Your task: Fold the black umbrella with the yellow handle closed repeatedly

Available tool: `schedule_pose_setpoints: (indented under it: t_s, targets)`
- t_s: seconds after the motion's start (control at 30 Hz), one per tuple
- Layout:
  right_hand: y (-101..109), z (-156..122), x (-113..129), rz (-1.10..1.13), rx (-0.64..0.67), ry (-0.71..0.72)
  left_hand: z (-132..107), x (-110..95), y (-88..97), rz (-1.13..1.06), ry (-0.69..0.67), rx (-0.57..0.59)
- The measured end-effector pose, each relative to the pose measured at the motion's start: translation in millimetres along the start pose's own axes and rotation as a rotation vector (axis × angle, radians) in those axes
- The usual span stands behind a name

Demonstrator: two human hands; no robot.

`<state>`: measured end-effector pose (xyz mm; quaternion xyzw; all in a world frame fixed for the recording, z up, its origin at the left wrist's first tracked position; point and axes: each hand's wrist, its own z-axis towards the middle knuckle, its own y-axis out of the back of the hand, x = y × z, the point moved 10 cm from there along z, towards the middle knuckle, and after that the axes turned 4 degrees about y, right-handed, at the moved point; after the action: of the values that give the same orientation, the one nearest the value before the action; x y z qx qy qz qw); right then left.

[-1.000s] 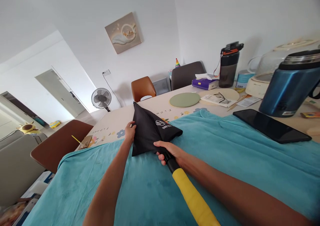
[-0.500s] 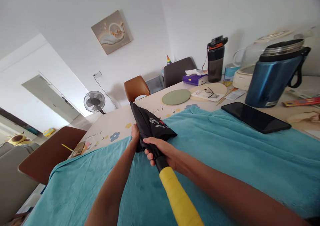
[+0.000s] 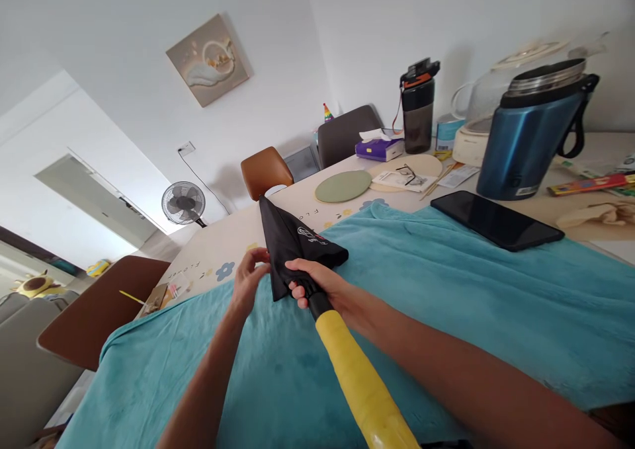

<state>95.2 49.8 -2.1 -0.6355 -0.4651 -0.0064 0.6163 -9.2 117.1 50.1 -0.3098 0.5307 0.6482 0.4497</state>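
Observation:
A black folded umbrella with a yellow handle lies over a teal blanket on the table. My right hand is wrapped around the umbrella's shaft just above the yellow handle. My left hand is at the left edge of the black canopy, fingers curled and pinching the fabric near its lower corner. The canopy's tip points away from me toward the table's far side.
A black phone lies on the blanket's right edge. A blue jug, dark bottle, tissue box, green mat and glasses stand behind. Brown chairs border the table's left side.
The black canopy has been gathered narrower around the shaft. My left hand slid down from the canopy's side to its lower left corner. The view shifted slightly right.

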Motion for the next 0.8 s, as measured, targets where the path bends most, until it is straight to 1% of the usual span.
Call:
schedule_pose_setpoints:
  t_s: [0.07,0.1,0.17,0.27,0.3,0.37,0.43,0.47,0.53,0.6,0.7,0.8]
  targets:
    - [-1,0,-1,0.000,-0.009,0.011,-23,-12,-15.1,0.198,-0.084,0.111]
    - [-1,-1,0,0.002,-0.016,0.019,-31,-13,-21.2,0.321,-0.100,0.122]
    - [-3,-2,1,-0.008,-0.021,0.026,-40,-9,-28.8,0.550,-0.100,0.081]
    - [-4,-5,2,-0.044,-0.024,-0.021,-43,-2,-35.5,0.784,-0.096,0.040]
    - [-3,-6,1,-0.050,-0.034,-0.051,-43,-3,-36.2,0.848,-0.128,0.034]
    - [1,-7,-1,-0.045,-0.051,-0.097,-45,-10,-35.3,0.982,-0.236,0.019]
    - [3,-5,-1,-0.043,-0.045,-0.093,-50,-15,-34.4,1.104,-0.349,0.022]
    - [3,-3,-2,-0.048,-0.036,-0.076,-52,-16,-35.4,1.148,-0.392,0.043]
    - [3,1,-5,-0.059,-0.021,-0.044,-57,-10,-39.9,1.179,-0.439,0.112]
    - [3,2,-12,-0.048,-0.033,-0.052,-60,-2,-44.5,1.140,-0.438,0.159]
    - [1,1,-20,-0.009,-0.078,-0.076,-59,6,-49.7,0.991,-0.403,0.175]
    - [-3,-1,-19,0.005,-0.101,-0.046,-52,8,-55.2,0.781,-0.356,0.207]
